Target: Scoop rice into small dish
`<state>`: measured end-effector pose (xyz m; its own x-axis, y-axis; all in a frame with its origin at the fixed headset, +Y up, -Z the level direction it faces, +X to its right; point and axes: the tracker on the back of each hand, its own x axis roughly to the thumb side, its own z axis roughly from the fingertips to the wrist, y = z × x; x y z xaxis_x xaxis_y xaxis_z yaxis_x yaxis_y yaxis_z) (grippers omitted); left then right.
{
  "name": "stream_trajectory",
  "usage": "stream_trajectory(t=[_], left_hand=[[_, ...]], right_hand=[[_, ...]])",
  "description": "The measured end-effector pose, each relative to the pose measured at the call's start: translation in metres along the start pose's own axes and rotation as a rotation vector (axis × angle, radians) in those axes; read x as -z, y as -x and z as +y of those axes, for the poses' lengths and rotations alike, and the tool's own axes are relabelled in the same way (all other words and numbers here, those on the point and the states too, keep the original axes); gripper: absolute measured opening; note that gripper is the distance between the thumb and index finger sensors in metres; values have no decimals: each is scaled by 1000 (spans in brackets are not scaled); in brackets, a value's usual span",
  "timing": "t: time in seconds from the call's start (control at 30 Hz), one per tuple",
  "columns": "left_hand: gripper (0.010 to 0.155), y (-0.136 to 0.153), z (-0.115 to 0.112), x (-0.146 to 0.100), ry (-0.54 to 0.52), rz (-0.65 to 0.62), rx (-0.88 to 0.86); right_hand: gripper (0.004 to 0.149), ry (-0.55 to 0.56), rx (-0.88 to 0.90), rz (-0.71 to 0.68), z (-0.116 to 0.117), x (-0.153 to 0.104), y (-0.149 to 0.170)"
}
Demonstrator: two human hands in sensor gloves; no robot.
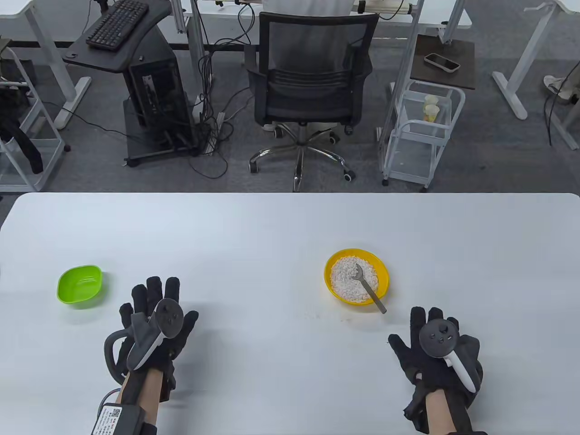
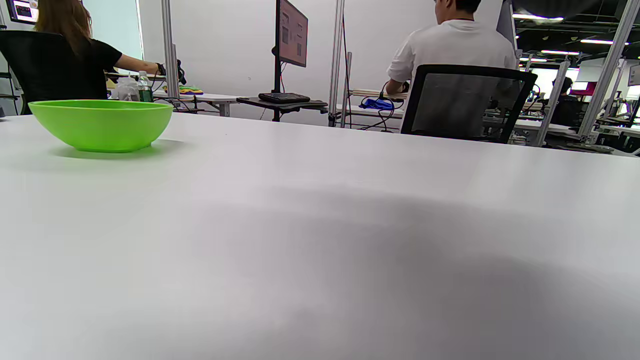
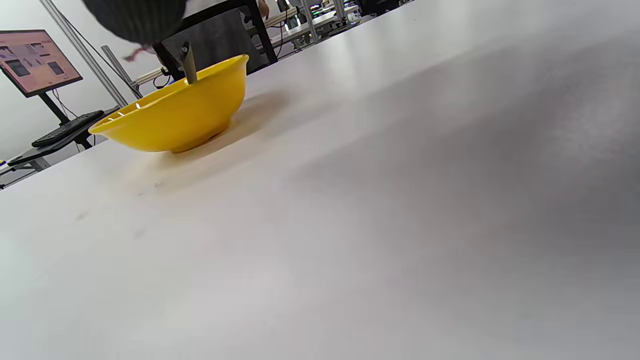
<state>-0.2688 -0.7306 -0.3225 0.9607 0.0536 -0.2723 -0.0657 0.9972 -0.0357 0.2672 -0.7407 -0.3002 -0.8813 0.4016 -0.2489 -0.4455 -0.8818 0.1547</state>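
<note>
A yellow bowl (image 1: 383, 274) full of white rice (image 1: 346, 278) stands right of the table's middle. A grey spoon (image 1: 370, 290) lies in it, its handle leaning over the near right rim. A small green dish (image 1: 79, 284) stands empty at the left. My left hand (image 1: 156, 312) lies flat and open on the table, just right of the green dish. My right hand (image 1: 426, 337) lies flat and open, near and right of the yellow bowl. Neither hand holds anything. The left wrist view shows the green dish (image 2: 100, 125). The right wrist view shows the yellow bowl (image 3: 175, 120) and the spoon handle (image 3: 188, 62).
The white table (image 1: 272, 226) reaches to its far edge. Beyond it stand an office chair (image 1: 312, 86), a computer cart (image 1: 136, 90) and a white trolley (image 1: 421, 131). A few loose rice grains (image 1: 317, 312) lie near the yellow bowl.
</note>
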Motion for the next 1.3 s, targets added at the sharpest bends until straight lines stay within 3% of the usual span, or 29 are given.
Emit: stream_trajectory(t=[0.63, 0.8, 0.93, 1.07, 1.17, 1.3], left_hand=[[79, 18, 5, 6, -6, 24, -91], [78, 53, 22, 14, -84, 155, -189], [75, 92, 51, 25, -130, 290, -300], [74, 136, 71, 36, -169, 407, -252], [72, 170, 73, 49, -166, 538, -217], [70, 186, 55, 77, -58, 592, -71]], right_hand=[[78, -30, 17, 15, 1, 3, 4], [78, -41, 23, 32, 2, 5, 6], [78, -34, 49, 34, 2, 2, 5], [78, -12, 28, 52, 0, 2, 6], [78, -29, 51, 82, 0, 4, 11], [78, -23, 74, 99, -1, 6, 15]])
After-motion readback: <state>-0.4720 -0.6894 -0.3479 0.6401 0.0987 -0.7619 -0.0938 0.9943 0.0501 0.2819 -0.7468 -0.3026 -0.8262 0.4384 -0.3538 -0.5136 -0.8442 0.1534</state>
